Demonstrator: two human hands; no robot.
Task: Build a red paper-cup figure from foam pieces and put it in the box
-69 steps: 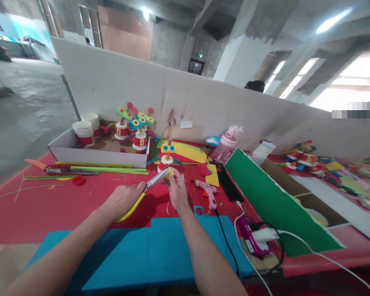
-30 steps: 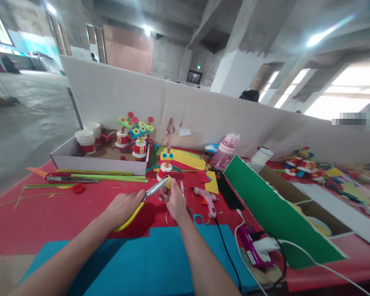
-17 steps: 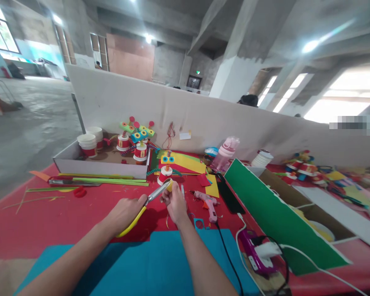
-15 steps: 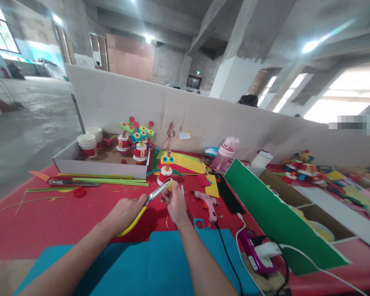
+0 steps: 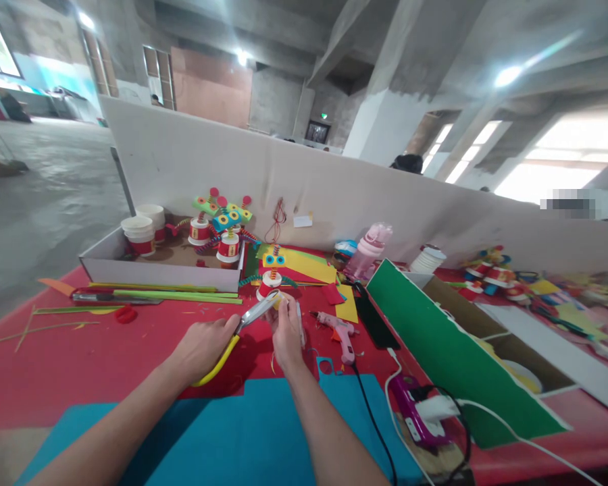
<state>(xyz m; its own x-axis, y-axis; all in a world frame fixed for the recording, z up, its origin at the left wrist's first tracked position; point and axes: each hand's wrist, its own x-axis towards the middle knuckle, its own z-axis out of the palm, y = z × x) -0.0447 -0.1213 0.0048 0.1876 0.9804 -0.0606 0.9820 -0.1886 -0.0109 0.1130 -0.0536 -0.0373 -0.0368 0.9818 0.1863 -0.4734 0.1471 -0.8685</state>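
My left hand (image 5: 205,345) is closed on the yellow-handled scissors (image 5: 221,361), whose metal blades point up and right. At the blades, my right hand (image 5: 286,331) pinches a small yellow piece (image 5: 277,301). Just behind the blades stands a red and white paper-cup figure (image 5: 269,283) with blue eyes on a yellow head and green coiled arms. The pink glue gun (image 5: 342,334) lies to the right of my right hand. Blue sheets (image 5: 203,439) lie under my forearms.
A tray (image 5: 162,275) at the back left holds cups and several cup figures. Paper strips (image 5: 177,295) lie before it. Rightward are a black phone (image 5: 375,320), a purple power strip (image 5: 418,415), cables and a green-sided box (image 5: 450,358). A white partition (image 5: 334,196) rises behind.
The scissor blades and the yellow piece have shifted slightly, with the right hand turned a little. The whole view has moved slightly.
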